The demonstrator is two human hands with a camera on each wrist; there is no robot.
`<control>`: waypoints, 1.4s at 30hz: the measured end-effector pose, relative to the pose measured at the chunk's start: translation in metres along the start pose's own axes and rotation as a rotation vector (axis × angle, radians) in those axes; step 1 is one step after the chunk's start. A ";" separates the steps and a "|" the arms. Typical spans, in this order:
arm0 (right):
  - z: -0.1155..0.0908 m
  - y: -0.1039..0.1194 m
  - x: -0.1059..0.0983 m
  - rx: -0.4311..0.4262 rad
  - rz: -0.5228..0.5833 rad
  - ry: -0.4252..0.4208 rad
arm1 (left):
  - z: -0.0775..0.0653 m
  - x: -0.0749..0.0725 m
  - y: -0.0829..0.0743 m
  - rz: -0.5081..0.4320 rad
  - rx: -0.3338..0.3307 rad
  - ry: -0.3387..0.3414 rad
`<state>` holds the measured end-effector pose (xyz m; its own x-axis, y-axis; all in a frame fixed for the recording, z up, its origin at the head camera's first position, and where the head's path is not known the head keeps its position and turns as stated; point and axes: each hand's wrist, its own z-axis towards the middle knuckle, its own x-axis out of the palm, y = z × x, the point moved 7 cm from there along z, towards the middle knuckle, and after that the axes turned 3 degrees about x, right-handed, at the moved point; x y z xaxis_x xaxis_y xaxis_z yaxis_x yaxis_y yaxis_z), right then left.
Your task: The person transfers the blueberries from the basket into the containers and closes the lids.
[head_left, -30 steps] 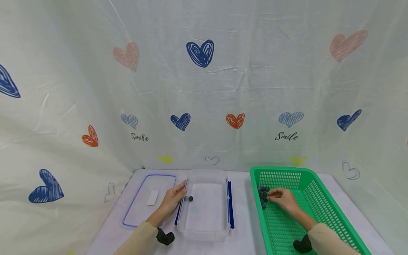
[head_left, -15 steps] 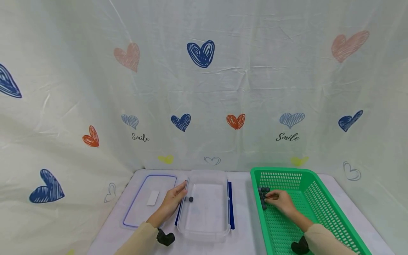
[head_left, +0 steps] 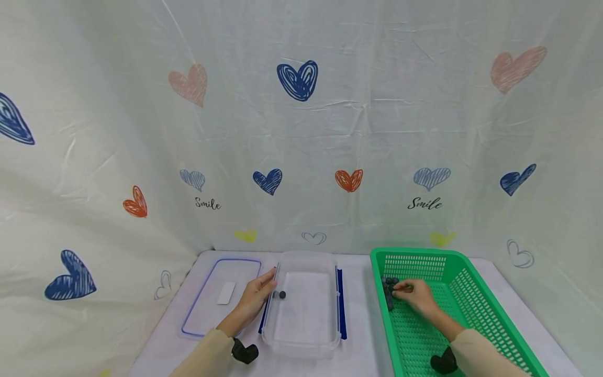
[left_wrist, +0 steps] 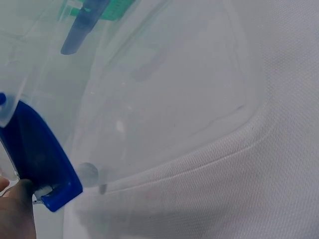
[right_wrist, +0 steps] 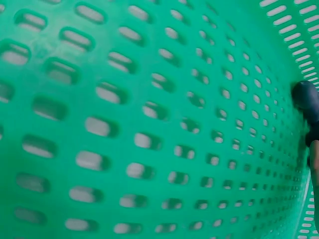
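At the middle of the table stands a clear plastic food container [head_left: 306, 324] with blue side latches, one dark blueberry [head_left: 282, 295] inside near its left wall. My left hand [head_left: 254, 298] grips that container's left side; in the left wrist view the thumb [left_wrist: 19, 201] lies against the blue latch [left_wrist: 42, 154]. Inside the green basket [head_left: 499, 298], my right hand [head_left: 416, 296] pinches among several blueberries [head_left: 389, 298] bunched by the left wall. The right wrist view catches dark blueberries [right_wrist: 305, 95] at the edge, close to a fingertip [right_wrist: 315, 162].
A clear lid [head_left: 195, 314] with a blue seal and a white label [head_left: 226, 292] lies flat left of the container. White cloth covers the table [head_left: 360, 314]. A curtain [head_left: 301, 141] printed with hearts hangs right behind.
My right hand has shifted slightly left among the blueberries, its fingertips drawing in at the bunch. The left hand and the container have stayed put.
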<state>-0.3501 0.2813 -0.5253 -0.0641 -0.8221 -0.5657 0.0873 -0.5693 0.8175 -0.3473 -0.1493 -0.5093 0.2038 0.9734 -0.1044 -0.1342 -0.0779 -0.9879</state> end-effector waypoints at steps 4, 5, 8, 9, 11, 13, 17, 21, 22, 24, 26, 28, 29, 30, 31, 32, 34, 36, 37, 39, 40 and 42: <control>0.001 0.004 -0.006 -0.009 0.005 0.000 | 0.000 0.000 -0.001 0.000 0.005 -0.008; 0.001 0.005 -0.008 -0.005 0.011 -0.007 | 0.000 -0.001 -0.001 0.002 0.007 -0.010; 0.001 0.007 -0.013 -0.007 0.007 -0.018 | 0.001 -0.001 -0.002 0.003 0.011 -0.009; 0.002 0.007 -0.015 -0.005 0.009 -0.023 | 0.001 -0.001 -0.001 0.001 0.008 -0.009; 0.002 0.007 -0.018 0.008 0.011 -0.026 | 0.001 -0.001 -0.001 0.000 0.006 -0.010; 0.002 0.007 -0.021 0.019 0.010 -0.024 | 0.002 -0.001 -0.001 0.005 0.006 -0.010; 0.000 0.010 -0.027 0.026 0.005 -0.032 | 0.004 -0.001 0.001 0.007 0.008 -0.011; 0.001 0.014 -0.033 0.032 -0.004 -0.050 | 0.006 0.000 0.001 -0.002 0.006 -0.004; 0.001 0.015 -0.035 0.035 -0.003 -0.052 | 0.006 0.000 0.001 -0.002 0.004 -0.003; 0.002 0.018 -0.038 0.041 0.004 -0.048 | 0.006 0.000 0.001 -0.001 0.004 -0.003; 0.002 0.021 -0.040 0.049 0.016 -0.044 | 0.006 0.001 0.001 -0.003 0.001 -0.003; 0.002 0.024 -0.042 0.055 0.031 -0.040 | 0.006 0.001 0.002 -0.009 0.000 0.001; 0.003 0.026 -0.043 0.058 0.033 -0.040 | 0.006 0.001 0.002 -0.015 -0.001 0.002; 0.003 0.027 -0.044 0.061 0.035 -0.040 | 0.006 0.002 0.002 -0.015 0.000 0.006; 0.004 0.029 -0.045 0.067 0.037 -0.040 | 0.006 0.002 0.002 -0.019 -0.001 0.006; 0.005 0.031 -0.046 0.066 0.044 -0.037 | 0.006 0.002 0.003 -0.020 -0.001 0.007; 0.007 0.036 -0.048 0.055 0.049 -0.037 | 0.005 0.001 0.003 -0.014 0.001 0.004; 0.009 0.041 -0.050 0.044 0.062 -0.033 | 0.004 0.000 0.003 -0.002 -0.003 0.001; 0.010 0.044 -0.051 0.037 0.066 -0.031 | 0.004 -0.001 0.004 -0.001 -0.007 0.000; 0.010 0.049 -0.052 0.023 0.073 -0.028 | 0.003 -0.001 0.004 0.004 -0.008 0.002; 0.011 0.050 -0.052 0.024 0.076 -0.025 | 0.003 -0.001 0.005 0.010 -0.012 0.002; 0.011 0.053 -0.053 0.024 0.083 -0.024 | 0.002 -0.002 0.006 0.011 -0.016 0.003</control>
<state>-0.3526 0.2949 -0.4506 -0.0817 -0.8660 -0.4933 0.0699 -0.4987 0.8640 -0.3507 -0.1509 -0.5144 0.2049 0.9720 -0.1153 -0.1204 -0.0919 -0.9885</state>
